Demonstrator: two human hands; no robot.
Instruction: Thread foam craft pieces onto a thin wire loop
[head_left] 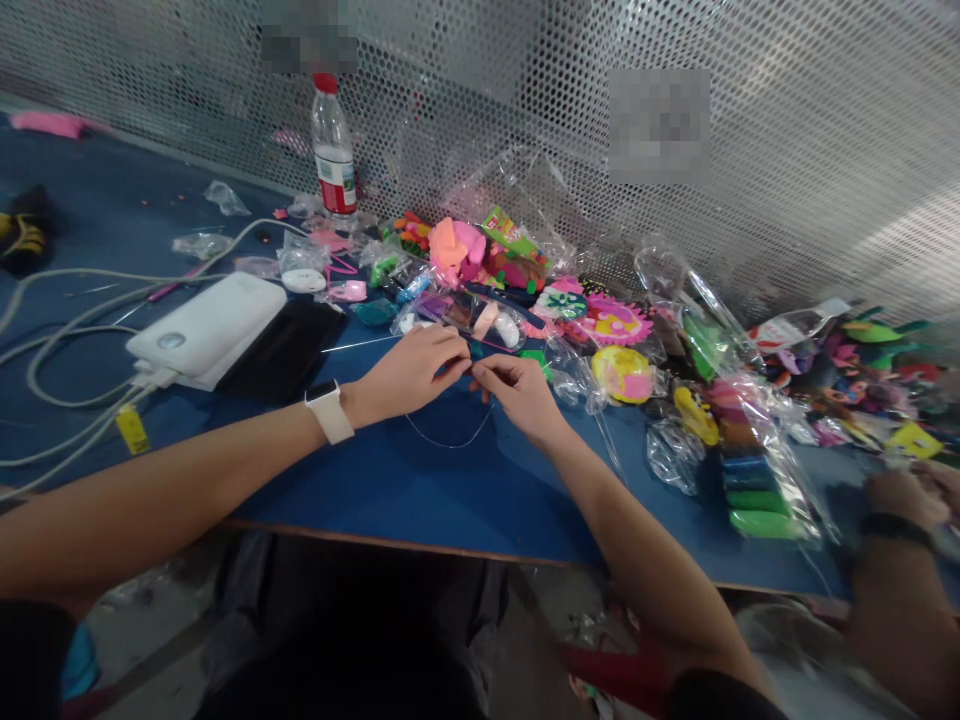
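Above the blue table, my left hand (424, 370) and my right hand (521, 395) meet fingertip to fingertip, both closed in a pinch. A thin pale thread or wire (450, 446) hangs in a loop below, running from under my left hand up to my right fingers. What lies right between the fingertips is too small to make out. A thin white stick (360, 344) juts out to the left from behind my left hand; I cannot tell whether it is held. My left wrist wears a watch with a pale strap (330, 412).
Behind my hands stretches a heap of colourful clay pieces (619, 375) and clear plastic bags (675, 455). A white power bank (210, 325) with cables lies left, beside a black flat item (281, 350). A bottle (334, 150) stands against the perforated metal panel. Another person's hand (904, 495) is far right.
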